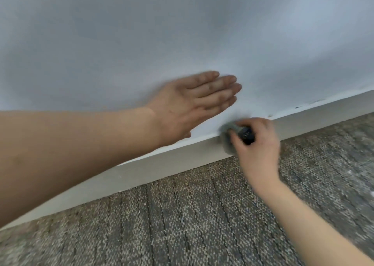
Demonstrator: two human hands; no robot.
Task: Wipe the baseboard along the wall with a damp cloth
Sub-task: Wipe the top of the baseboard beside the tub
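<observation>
wall [182, 32]: pale, plain, fills the upper view.
carpet [182, 215]: grey-brown, flecked, ribbed, meets the baseboard's foot.
baseboard [162, 166]: pale strip running slantwise between wall and carpet.
left hand [188, 105]: flat on the wall just above the baseboard, fingers straight, holding nothing.
right hand [257, 144]: fingers curled round the cloth, pressing it to the baseboard's top edge.
cloth [230, 130]: blurred grey-dark wad, near the left hand.
count: two hands, one cloth, one baseboard.
</observation>
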